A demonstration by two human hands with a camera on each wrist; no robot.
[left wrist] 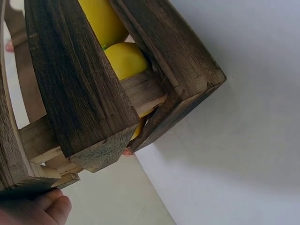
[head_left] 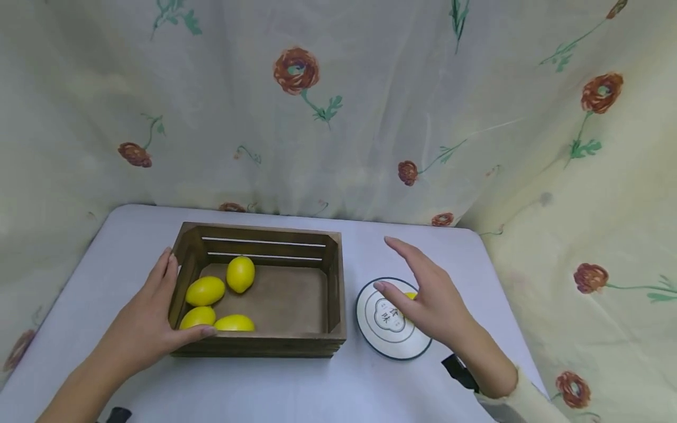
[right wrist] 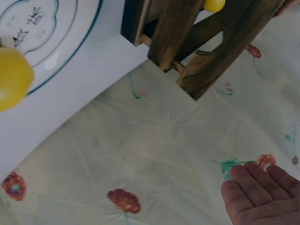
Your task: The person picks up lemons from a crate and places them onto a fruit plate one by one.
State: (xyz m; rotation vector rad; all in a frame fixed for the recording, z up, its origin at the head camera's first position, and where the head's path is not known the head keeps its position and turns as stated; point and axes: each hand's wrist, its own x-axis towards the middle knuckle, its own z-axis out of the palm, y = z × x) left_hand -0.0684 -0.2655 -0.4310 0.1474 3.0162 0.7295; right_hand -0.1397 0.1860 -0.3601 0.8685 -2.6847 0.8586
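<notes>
A dark wooden crate with slatted sides stands left of centre, with several lemons in its left half. My left hand holds the crate at its left side, the fingers along the outer wall and the thumb over the front rim. In the left wrist view, fingertips show at the crate's end. My right hand hovers over a round white plate, fingers and thumb spread wide and nothing between them. On the plate a lemon lies mostly hidden by this hand in the head view.
A white cloth covers the table. Behind it and to the right hangs a pale curtain printed with red-brown flowers. The plate, with dark rings and characters, sits just right of the crate.
</notes>
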